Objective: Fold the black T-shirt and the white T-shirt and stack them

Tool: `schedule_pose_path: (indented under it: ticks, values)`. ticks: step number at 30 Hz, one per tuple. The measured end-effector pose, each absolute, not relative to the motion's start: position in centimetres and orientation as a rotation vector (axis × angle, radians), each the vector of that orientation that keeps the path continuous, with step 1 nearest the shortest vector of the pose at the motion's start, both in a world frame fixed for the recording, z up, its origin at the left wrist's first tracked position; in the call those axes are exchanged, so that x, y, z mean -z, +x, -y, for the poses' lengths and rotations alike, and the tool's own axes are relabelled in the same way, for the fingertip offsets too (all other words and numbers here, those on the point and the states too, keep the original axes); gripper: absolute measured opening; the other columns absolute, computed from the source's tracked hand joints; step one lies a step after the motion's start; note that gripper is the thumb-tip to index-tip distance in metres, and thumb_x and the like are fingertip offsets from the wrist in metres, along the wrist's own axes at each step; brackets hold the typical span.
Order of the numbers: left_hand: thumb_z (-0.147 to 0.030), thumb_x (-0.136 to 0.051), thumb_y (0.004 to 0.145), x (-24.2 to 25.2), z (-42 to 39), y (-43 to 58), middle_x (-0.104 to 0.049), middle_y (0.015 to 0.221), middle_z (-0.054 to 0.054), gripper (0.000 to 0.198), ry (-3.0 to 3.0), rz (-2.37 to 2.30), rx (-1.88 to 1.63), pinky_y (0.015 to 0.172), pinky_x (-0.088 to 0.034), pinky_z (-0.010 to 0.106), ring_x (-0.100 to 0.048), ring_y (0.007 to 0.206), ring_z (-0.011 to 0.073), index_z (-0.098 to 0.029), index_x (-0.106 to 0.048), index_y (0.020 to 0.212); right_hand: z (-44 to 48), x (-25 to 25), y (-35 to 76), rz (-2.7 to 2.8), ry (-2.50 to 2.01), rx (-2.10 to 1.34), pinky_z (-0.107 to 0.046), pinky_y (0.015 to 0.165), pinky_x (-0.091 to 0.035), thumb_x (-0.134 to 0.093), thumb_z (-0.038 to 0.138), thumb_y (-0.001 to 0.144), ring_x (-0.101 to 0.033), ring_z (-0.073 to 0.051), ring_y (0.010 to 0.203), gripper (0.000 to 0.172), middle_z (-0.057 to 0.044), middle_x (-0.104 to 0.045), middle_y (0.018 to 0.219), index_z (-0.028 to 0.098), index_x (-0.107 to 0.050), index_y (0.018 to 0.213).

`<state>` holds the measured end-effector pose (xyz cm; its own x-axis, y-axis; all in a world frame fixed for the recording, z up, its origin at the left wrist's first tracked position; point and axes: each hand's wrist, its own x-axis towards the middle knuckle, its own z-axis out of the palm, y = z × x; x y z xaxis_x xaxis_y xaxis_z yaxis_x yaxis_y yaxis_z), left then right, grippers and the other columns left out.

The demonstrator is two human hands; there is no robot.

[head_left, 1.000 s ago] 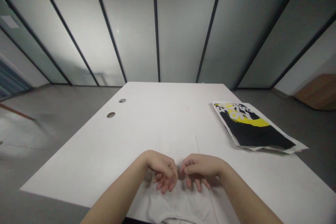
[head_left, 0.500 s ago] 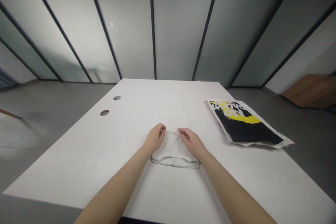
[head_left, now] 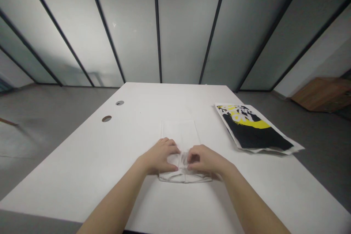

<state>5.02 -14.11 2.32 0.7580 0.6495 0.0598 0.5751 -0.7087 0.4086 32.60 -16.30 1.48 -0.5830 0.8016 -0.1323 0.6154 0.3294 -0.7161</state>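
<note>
I'm watching a white counter point(head_left: 82, 161) set before frosted glass panels point(head_left: 186, 25) in dark frames. Two round cable holes point(head_left: 106, 119) sit toward its far left, and a black-and-yellow printed cloth point(head_left: 252, 131) lies flat on the right. A folded white garment point(head_left: 178, 135) lies mid-counter, nearer the near edge. On its near end, the left hand point(head_left: 157, 157) and right hand point(head_left: 205, 159) rest half curled, fingers point(head_left: 174, 150) closing around a raised ridge of fabric point(head_left: 183, 160). I can't tell whether they're gripping or only pressing.
</note>
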Motion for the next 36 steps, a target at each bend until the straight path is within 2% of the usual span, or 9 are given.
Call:
schedule_pose_path:
  ticks: [3, 6, 9, 11, 15, 22, 29, 32, 36]
  values:
    - [-0.048, -0.076, 0.085, -2.8, 14.3, 5.8, -0.071, 0.080, 0.002, 0.025, 2.483, -0.844, -0.176, 0.077, -0.048, 0.031, -0.065, 0.080, 0.0213, -0.023, -0.076, 0.084, 16.4, -1.6, 32.2, 2.336, -1.304, -1.130, -0.025, 0.060, -0.041, -0.071, 0.036, 0.089, -0.059, -0.015, 0.062, 0.021, 0.001, -0.067, 0.065, 0.019, -0.074, 0.077]
    - [-0.040, -0.052, 0.102, -1.6, 14.3, 7.1, -0.067, 0.068, 0.000, 0.035, 2.384, -1.022, -0.307, 0.067, -0.045, 0.029, -0.060, 0.065, 0.0170, -0.021, -0.072, 0.080, 16.2, -1.2, 31.3, 2.252, -1.351, -0.733, -0.027, 0.067, -0.043, -0.060, 0.040, 0.098, -0.060, -0.016, 0.068, 0.031, -0.001, -0.069, 0.072, 0.020, -0.071, 0.077]
    - [-0.029, -0.040, 0.106, 0.2, 14.4, 8.6, -0.076, 0.100, 0.007, 0.033, 2.368, -1.241, -0.593, 0.084, -0.053, 0.034, -0.069, 0.091, 0.0213, -0.022, -0.071, 0.114, 15.7, 0.1, 30.6, 2.113, -1.371, -0.533, -0.032, 0.082, -0.050, -0.047, 0.041, 0.105, -0.068, -0.020, 0.088, 0.034, -0.007, -0.075, 0.096, 0.021, -0.074, 0.098]
    - [-0.029, -0.043, 0.105, 1.3, 14.5, 9.1, -0.071, 0.133, 0.012, 0.039, 2.470, -1.247, -0.594, 0.105, -0.050, 0.043, -0.065, 0.123, 0.0253, -0.021, -0.061, 0.139, 15.5, 1.2, 30.4, 2.142, -1.380, -0.497, -0.038, 0.102, -0.049, -0.047, 0.042, 0.105, -0.065, -0.025, 0.120, 0.039, -0.013, -0.072, 0.129, 0.019, -0.069, 0.127]
    - [-0.060, -0.047, 0.104, 2.7, 14.8, 8.4, -0.036, 0.170, 0.018, 0.076, 2.689, -1.173, -0.270, 0.127, -0.027, 0.054, -0.029, 0.159, 0.0340, -0.015, -0.035, 0.164, 15.2, 3.0, 30.8, 2.375, -1.589, -0.490, -0.054, 0.128, -0.022, -0.052, 0.052, 0.101, -0.021, -0.034, 0.161, 0.072, -0.014, -0.034, 0.172, 0.020, -0.039, 0.164]
    - [-0.094, -0.049, 0.081, 2.7, 15.2, 7.0, -0.011, 0.176, 0.021, 0.125, 2.711, -1.064, -0.065, 0.130, -0.011, 0.057, -0.008, 0.164, 0.0389, -0.016, -0.011, 0.171, 14.8, 3.4, 32.5, 2.371, -1.906, -0.425, -0.064, 0.127, -0.016, -0.047, 0.061, 0.103, -0.008, -0.046, 0.162, 0.078, -0.011, -0.016, 0.177, 0.023, -0.030, 0.169]
    - [-0.096, -0.068, 0.061, 0.9, 15.2, 5.7, 0.003, 0.177, 0.017, 0.146, 2.545, -0.962, 0.075, 0.129, -0.001, 0.064, 0.003, 0.163, 0.0442, -0.023, -0.007, 0.172, 13.5, 4.4, 34.1, 2.089, -2.166, -0.214, -0.070, 0.123, -0.024, -0.031, 0.032, 0.110, -0.021, -0.047, 0.159, 0.054, -0.014, -0.033, 0.172, 0.020, -0.046, 0.161]
    - [-0.088, -0.073, 0.067, 1.1, 15.2, 6.2, -0.014, 0.177, 0.016, 0.129, 2.439, -1.053, -0.083, 0.128, -0.006, 0.069, -0.005, 0.162, 0.0466, -0.027, -0.024, 0.169, 13.4, 4.5, 33.6, 2.000, -2.060, -0.135, -0.069, 0.123, -0.026, -0.031, 0.016, 0.105, -0.023, -0.044, 0.159, 0.056, -0.014, -0.039, 0.169, 0.020, -0.053, 0.156]
    - [-0.052, -0.037, 0.108, 2.4, 15.5, 8.8, -0.045, 0.166, 0.012, 0.055, 2.155, -1.380, -0.821, 0.130, -0.021, 0.061, -0.021, 0.162, 0.0318, -0.025, -0.046, 0.156, 14.5, 4.2, 30.2, 2.059, -1.601, -0.176, -0.057, 0.126, -0.034, -0.031, 0.016, 0.105, -0.031, -0.032, 0.159, 0.059, -0.014, -0.044, 0.167, 0.019, -0.044, 0.162]
